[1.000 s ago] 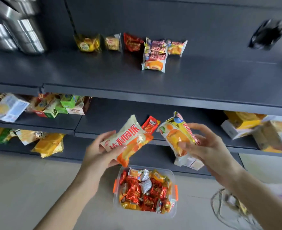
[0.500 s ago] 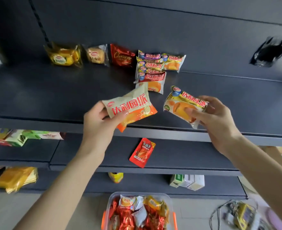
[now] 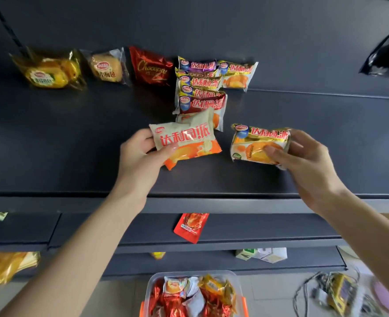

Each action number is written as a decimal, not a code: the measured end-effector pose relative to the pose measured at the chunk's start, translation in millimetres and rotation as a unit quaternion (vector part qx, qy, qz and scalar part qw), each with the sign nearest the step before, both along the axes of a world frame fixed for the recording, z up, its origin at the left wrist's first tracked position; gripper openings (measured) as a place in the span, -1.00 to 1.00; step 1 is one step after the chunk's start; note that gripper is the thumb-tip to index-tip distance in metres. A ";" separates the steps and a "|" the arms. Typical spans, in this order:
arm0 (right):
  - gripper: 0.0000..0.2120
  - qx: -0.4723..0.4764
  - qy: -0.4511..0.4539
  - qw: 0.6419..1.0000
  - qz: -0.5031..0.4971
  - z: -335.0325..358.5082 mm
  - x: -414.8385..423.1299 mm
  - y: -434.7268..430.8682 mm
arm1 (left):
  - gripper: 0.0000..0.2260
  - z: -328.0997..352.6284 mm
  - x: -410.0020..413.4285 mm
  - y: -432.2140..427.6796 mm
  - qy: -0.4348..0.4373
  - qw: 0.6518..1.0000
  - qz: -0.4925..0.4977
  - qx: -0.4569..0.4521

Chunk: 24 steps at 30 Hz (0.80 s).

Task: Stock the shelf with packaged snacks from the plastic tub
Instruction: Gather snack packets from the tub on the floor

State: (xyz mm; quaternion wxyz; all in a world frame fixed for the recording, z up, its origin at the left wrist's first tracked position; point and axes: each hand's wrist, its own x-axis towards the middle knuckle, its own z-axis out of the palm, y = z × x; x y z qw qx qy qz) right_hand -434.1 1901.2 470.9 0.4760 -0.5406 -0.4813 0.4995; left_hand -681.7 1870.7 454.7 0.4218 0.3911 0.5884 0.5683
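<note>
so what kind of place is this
Likely a small shop or a mock-up: dark tiered shelves, snacks lined along the back, a tub of more on the floor. Left hand holds a white pack, right hand a gold pack.

Bare shelf (image 3: 74, 143) left of the stacked snack packs (image 3: 200, 92); open stretch right.

Two pie packets were held — one white-and-orange packet (image 3: 184, 143), one gold-and-orange packet (image 3: 257, 143). Behind lay one yellow cake packet (image 3: 48, 74), one small bread packet (image 3: 106, 68), one red Chocopie packet (image 3: 151, 69) and one overlapping stack (image 3: 200, 92), its count unclear.
</note>
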 end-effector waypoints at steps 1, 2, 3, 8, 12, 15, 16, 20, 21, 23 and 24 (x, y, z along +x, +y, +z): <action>-0.62 0.001 0.007 1.000 -0.006 0.7 3.4 1.3 | -0.80 -0.7 1.9 2.4 0.006 1.000 -0.001 -0.003; -0.63 0.000 0.018 1.000 -0.012 1.7 6.7 2.8 | -0.80 -0.7 3.4 4.7 0.013 1.000 -0.002 -0.006; -0.64 0.000 0.031 0.999 -0.018 2.4 10.0 4.3 | -0.79 -0.7 4.8 6.7 0.018 1.000 -0.005 -0.006; -0.55 -0.002 0.087 0.996 -0.024 -0.6 18.2 9.7 | -0.80 3.1 10.6 11.9 0.027 0.999 -0.029 0.002; -0.57 -0.010 0.147 0.988 0.053 -4.0 19.9 10.8 | -0.82 3.3 17.5 10.6 0.034 0.998 -0.050 0.001; -0.59 -0.010 0.154 0.979 0.132 -9.8 10.5 9.3 | -0.81 4.0 25.5 9.3 0.026 0.998 -0.064 -0.007; -0.59 -0.008 0.142 0.979 0.149 -12.1 5.6 8.7 | -0.82 4.7 28.0 9.2 0.013 0.998 -0.068 -0.009; -0.68 0.001 0.105 0.976 0.189 -16.7 -8.6 10.1 | -0.85 8.1 35.1 9.5 -0.042 0.996 -0.071 -0.018; -0.70 0.002 0.109 0.973 0.201 -15.9 -10.5 10.7 | -0.85 8.6 35.6 9.6 -0.052 0.996 -0.069 -0.018; -0.70 -0.002 0.125 0.968 0.219 -13.8 -13.5 12.6 | -0.86 9.3 37.1 9.5 -0.062 0.995 -0.074 -0.018; -0.69 -0.009 0.135 0.966 0.222 -12.8 -14.4 13.5 | -0.86 9.5 38.3 9.2 -0.066 0.995 -0.079 -0.019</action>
